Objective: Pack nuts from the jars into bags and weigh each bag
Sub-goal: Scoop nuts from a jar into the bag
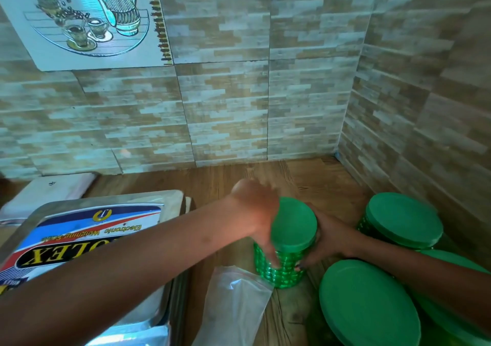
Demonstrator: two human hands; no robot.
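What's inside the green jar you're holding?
The ribbed green plastic jar wears its flat green lid, gripped by left hand and right hand. Whatever is inside is covered.

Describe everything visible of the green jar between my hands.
The jar is a round green container with a shiny, studded, plastic-looking body and a flat matte green lid on top. It stands on the wooden counter. The left hand grips its left side and the right hand its right. A clear plastic bag lies just in front. Its contents cannot be seen.
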